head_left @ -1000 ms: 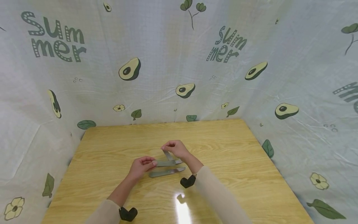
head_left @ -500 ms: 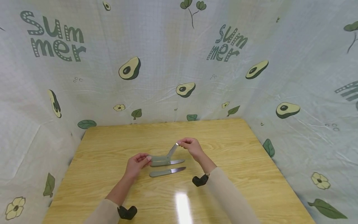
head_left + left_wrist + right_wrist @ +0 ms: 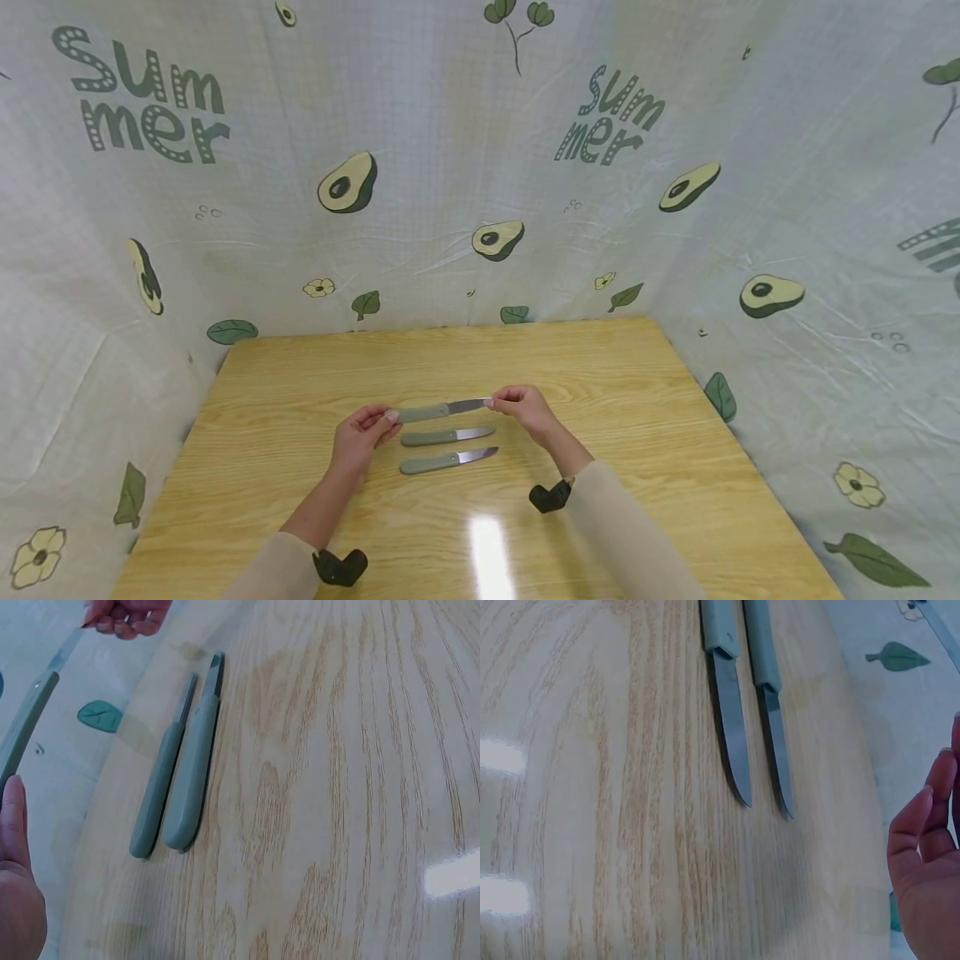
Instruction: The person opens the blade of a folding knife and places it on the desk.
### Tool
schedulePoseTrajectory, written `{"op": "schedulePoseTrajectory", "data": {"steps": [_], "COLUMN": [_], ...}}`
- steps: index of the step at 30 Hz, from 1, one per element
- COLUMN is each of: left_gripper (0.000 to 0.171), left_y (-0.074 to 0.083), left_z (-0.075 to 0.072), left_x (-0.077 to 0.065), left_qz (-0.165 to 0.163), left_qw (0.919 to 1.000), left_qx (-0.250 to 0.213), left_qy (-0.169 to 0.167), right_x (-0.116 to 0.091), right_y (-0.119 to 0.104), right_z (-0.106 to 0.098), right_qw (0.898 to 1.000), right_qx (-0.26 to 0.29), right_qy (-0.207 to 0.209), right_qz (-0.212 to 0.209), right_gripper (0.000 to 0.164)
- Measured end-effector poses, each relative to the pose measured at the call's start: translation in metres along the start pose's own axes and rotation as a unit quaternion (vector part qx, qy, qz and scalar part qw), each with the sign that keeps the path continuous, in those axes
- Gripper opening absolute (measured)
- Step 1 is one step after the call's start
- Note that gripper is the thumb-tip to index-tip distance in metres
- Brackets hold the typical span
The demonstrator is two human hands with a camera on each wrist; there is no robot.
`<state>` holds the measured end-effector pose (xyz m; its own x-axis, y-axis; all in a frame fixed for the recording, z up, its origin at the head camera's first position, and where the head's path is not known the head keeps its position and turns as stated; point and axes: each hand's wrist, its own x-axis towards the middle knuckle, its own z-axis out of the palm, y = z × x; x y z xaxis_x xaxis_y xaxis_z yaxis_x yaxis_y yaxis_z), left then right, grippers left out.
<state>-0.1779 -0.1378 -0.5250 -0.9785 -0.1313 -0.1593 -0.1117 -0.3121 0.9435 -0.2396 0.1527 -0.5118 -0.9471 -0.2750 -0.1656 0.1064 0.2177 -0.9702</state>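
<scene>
A folding knife [image 3: 423, 413] with a grey-green handle is raised off the table, its blade swung out nearly in line with the handle. My left hand [image 3: 356, 437] grips the handle's end between thumb and fingers. At the other end my right hand [image 3: 525, 410] pinches the blade near its tip. The left wrist view shows that held knife [image 3: 28, 724] slanting along the left edge. Two similar knives lie just in front with blades out to the right: a middle knife [image 3: 429, 438] and a front knife [image 3: 430, 464], roughly parallel and apart.
All this happens over a light wooden table [image 3: 285, 400] with a glare spot near its front. A patterned white cloth [image 3: 420, 275] hangs behind the table and along both sides. Each wrist carries a small black device [image 3: 341, 568].
The held knife's blade has swung from folded back toward the handle, through upright, to nearly straight out. My right hand has moved right with the tip; the left has shifted slightly left and away.
</scene>
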Motion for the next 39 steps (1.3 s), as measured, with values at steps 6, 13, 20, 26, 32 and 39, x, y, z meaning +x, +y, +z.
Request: {"op": "schedulePoseTrajectory", "data": {"steps": [6, 13, 20, 26, 32, 39], "left_gripper": [0.008, 0.01, 0.027, 0.04, 0.039, 0.042], "left_y": [-0.001, -0.004, -0.013, -0.015, -0.018, -0.025], "left_z": [-0.003, -0.009, -0.009, -0.003, 0.001, 0.004], "left_x": [-0.001, 0.001, 0.009, 0.015, 0.02, 0.027], "left_qz": [-0.007, -0.03, -0.006, -0.022, -0.031, -0.037], "left_qw": [0.9999, 0.9993, 0.9995, 0.9959, 0.9895, 0.9833], "left_qx": [-0.012, 0.007, 0.029, 0.076, 0.119, 0.145], "left_qy": [-0.005, -0.02, -0.012, 0.044, 0.077, 0.104], "right_x": [-0.001, 0.003, 0.007, 0.01, 0.012, 0.013], "right_y": [0.008, 0.014, 0.016, 0.02, 0.027, 0.035], "right_z": [0.002, 0.006, 0.01, 0.011, 0.015, 0.019], "right_qw": [1.0, 0.999, 0.997, 0.997, 0.996, 0.989], "right_qx": [-0.003, 0.029, 0.072, 0.069, 0.059, 0.055], "right_qy": [-0.01, -0.005, 0.015, 0.035, 0.065, 0.117], "right_qz": [-0.001, -0.018, -0.013, 0.009, 0.033, 0.068], "right_gripper": [0.011, 0.022, 0.038, 0.04, 0.048, 0.057]}}
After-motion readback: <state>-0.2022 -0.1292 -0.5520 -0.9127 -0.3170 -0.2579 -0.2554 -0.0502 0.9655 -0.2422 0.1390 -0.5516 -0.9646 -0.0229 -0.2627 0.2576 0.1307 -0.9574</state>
